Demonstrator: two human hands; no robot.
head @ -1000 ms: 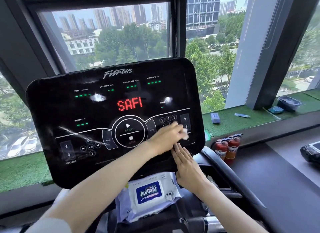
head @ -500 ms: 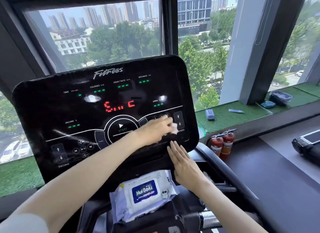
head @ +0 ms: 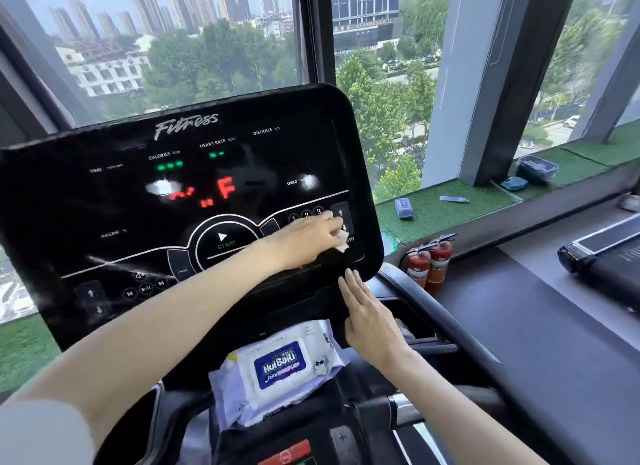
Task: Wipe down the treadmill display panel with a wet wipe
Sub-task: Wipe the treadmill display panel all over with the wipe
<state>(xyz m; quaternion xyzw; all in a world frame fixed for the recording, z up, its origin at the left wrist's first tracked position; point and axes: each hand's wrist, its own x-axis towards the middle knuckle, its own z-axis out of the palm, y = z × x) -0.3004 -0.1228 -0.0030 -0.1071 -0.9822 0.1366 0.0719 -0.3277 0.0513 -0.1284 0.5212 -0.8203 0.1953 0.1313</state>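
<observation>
My left grip (head: pixel 304 239) grasps the white wet wipe (head: pixel 343 238) at four o'clock on the black glossy treadmill display panel (head: pixel 104 201); right grip (head: pixel 372 321) released. I judge most remains.

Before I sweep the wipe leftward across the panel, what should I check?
1. Grip: the left hand holds the wet wipe against the display panel: ok.
2. Bracing: the right hand is flat, fingertips at the panel's lower right edge: ok.
3. Panel face leftward free of objects: ok.
4. Electronics off: not ok, lit digits show.
5. Wipe moist enough: cannot tell.
6. Spares: wipe pack lies below the panel: ok.
</observation>
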